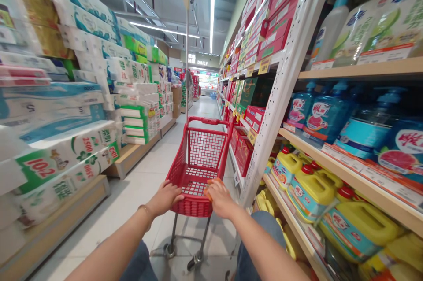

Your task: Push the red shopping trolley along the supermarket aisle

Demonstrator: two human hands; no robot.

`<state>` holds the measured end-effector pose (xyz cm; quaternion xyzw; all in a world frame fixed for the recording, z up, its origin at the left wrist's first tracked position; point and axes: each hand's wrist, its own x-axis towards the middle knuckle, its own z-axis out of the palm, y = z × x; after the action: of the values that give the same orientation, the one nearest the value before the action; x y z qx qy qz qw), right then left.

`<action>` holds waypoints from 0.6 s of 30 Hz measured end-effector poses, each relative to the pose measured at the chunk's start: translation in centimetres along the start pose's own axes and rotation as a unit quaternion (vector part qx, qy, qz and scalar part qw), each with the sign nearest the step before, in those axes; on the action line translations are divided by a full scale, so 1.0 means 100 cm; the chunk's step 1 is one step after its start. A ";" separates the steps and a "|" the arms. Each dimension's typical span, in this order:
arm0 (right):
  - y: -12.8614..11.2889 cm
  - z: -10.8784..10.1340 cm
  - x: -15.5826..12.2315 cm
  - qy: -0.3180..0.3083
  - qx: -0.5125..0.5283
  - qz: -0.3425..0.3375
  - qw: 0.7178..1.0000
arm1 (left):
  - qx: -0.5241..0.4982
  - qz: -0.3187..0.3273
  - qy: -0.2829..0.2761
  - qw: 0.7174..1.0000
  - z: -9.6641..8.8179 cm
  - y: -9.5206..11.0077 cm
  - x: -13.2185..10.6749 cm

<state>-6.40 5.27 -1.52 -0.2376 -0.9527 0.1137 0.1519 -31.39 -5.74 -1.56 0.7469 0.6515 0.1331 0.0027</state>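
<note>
A small red plastic shopping cart [202, 149] stands in the aisle with its handle at the far side and its basket toward me. My left hand [169, 196] grips the near left corner of the basket rim, fingers curled over it. At the near right corner, my right hand [220, 197] is closed around an orange cloth [210, 193], pressed against the rim. Part of the cloth is hidden under the fingers. Through the mesh, the cart's basket shows no goods inside.
Stacked toilet paper packs [69, 162] line the left on low platforms. On the right, shelves [357, 74] hold blue pump bottles [325, 107] and yellow detergent jugs [306, 190]. A white perforated post [280, 74] stands close to the cart. Tiled floor [140, 179] runs down the aisle.
</note>
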 end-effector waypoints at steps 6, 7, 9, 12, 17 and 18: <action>-0.022 0.000 -0.006 -0.018 0.011 0.041 0.999 | 0.019 -0.011 0.011 1.000 0.005 0.001 0.003; -0.020 -0.002 -0.007 -0.023 0.015 0.034 0.999 | 0.016 -0.009 0.006 1.000 0.005 -0.001 0.003; -0.013 -0.008 -0.009 -0.033 0.017 0.019 0.999 | 0.014 -0.003 -0.004 1.000 0.003 -0.009 0.001; -0.003 -0.011 -0.011 -0.041 0.010 0.011 0.999 | 0.023 0.009 0.003 1.000 -0.002 -0.025 -0.003; -0.004 0.010 -0.007 0.014 -0.007 0.035 0.999 | 0.015 0.023 0.003 1.000 -0.008 -0.027 -0.008; -0.007 0.016 -0.006 0.027 -0.011 0.040 0.999 | 0.015 0.023 0.003 1.000 -0.008 -0.024 -0.008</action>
<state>-6.75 4.20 -2.92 -0.2803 -0.9390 0.1030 0.1705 -33.97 -6.32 -1.35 0.7612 0.6361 0.1255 -0.0131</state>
